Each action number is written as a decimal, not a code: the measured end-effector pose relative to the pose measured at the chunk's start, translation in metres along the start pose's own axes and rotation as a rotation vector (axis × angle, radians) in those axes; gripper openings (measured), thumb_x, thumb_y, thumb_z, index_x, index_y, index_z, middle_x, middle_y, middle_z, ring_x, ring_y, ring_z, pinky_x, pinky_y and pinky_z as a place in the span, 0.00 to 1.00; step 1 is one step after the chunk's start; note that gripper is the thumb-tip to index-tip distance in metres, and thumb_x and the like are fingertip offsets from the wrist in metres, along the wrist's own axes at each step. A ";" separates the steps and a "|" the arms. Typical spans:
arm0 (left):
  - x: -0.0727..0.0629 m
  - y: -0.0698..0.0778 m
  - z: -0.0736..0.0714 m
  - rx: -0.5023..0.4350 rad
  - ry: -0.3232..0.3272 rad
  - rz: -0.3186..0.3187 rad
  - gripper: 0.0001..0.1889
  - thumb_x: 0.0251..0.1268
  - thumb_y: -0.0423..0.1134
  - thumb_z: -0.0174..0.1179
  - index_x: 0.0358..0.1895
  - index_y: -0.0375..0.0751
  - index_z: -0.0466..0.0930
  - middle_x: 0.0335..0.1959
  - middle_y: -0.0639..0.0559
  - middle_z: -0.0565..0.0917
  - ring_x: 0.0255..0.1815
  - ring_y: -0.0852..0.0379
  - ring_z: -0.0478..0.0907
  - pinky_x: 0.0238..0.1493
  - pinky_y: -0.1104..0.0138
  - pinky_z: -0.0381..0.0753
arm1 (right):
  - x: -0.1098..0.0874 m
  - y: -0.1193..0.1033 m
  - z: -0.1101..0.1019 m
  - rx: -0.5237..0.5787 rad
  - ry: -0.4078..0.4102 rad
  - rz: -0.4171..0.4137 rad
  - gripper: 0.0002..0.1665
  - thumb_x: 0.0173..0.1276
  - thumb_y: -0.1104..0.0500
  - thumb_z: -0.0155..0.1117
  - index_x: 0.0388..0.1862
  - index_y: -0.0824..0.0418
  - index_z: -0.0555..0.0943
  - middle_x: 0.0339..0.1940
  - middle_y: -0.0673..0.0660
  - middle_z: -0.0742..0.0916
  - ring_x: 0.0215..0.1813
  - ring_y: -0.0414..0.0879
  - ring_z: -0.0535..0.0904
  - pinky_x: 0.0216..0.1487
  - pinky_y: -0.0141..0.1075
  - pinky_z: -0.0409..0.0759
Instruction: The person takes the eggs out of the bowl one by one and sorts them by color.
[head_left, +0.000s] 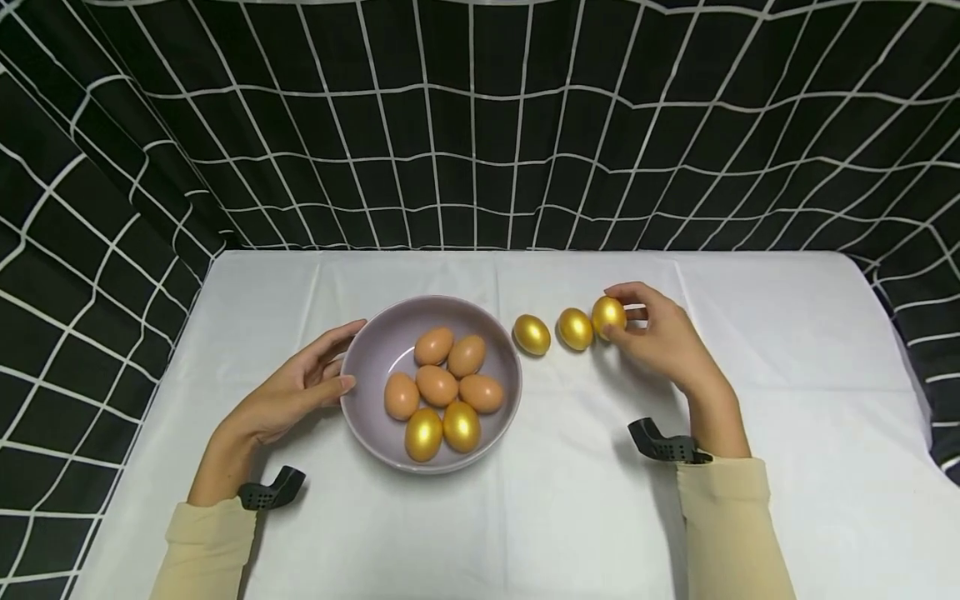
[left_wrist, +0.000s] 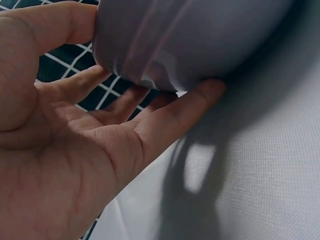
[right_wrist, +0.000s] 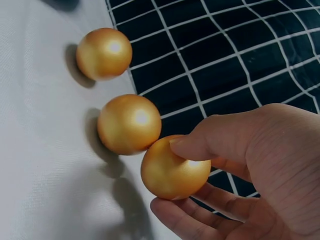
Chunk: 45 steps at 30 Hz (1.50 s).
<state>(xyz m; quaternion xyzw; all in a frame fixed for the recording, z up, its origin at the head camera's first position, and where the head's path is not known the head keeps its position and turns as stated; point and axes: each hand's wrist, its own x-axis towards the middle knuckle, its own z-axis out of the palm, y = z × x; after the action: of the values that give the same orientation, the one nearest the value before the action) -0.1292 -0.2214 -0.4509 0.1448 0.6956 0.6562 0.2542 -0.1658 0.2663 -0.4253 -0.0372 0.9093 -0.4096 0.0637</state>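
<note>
A mauve bowl point(head_left: 360, 425) stands on the white table with several brown eggs point(head_left: 437, 386) and two golden eggs point(head_left: 423, 434) inside. My left hand point(head_left: 300, 387) holds the bowl's left side, the thumb at its rim. Lower down, the fingers point(left_wrist: 200, 100) bend round the outer wall. To the bowl's right, two more golden eggs lie on the cloth, one nearer the bowl point(head_left: 532, 335) and one farther right point(head_left: 575, 329). My right hand point(head_left: 660, 337) pinches a third golden egg point(right_wrist: 175, 167) between thumb and fingers, right beside the farther one.
A white cloth point(head_left: 570, 517) covers the table. Black fabric with a white grid point(head_left: 450, 125) hangs behind it and along both sides. Each wrist carries a black mount, one on the left point(head_left: 272, 490) and one on the right point(head_left: 663, 442).
</note>
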 end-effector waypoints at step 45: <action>-0.001 0.002 0.000 0.011 -0.004 -0.004 0.40 0.79 0.30 0.58 0.87 0.48 0.49 0.88 0.43 0.53 0.76 0.66 0.70 0.63 0.65 0.85 | 0.002 -0.005 0.009 -0.120 -0.042 0.005 0.22 0.74 0.59 0.66 0.65 0.62 0.79 0.65 0.67 0.84 0.66 0.65 0.82 0.66 0.61 0.77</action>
<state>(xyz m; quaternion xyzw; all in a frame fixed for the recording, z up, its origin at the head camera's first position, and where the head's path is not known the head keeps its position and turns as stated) -0.1282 -0.2217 -0.4483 0.1463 0.6990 0.6515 0.2560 -0.1664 0.2565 -0.4277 -0.0472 0.9307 -0.3533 0.0818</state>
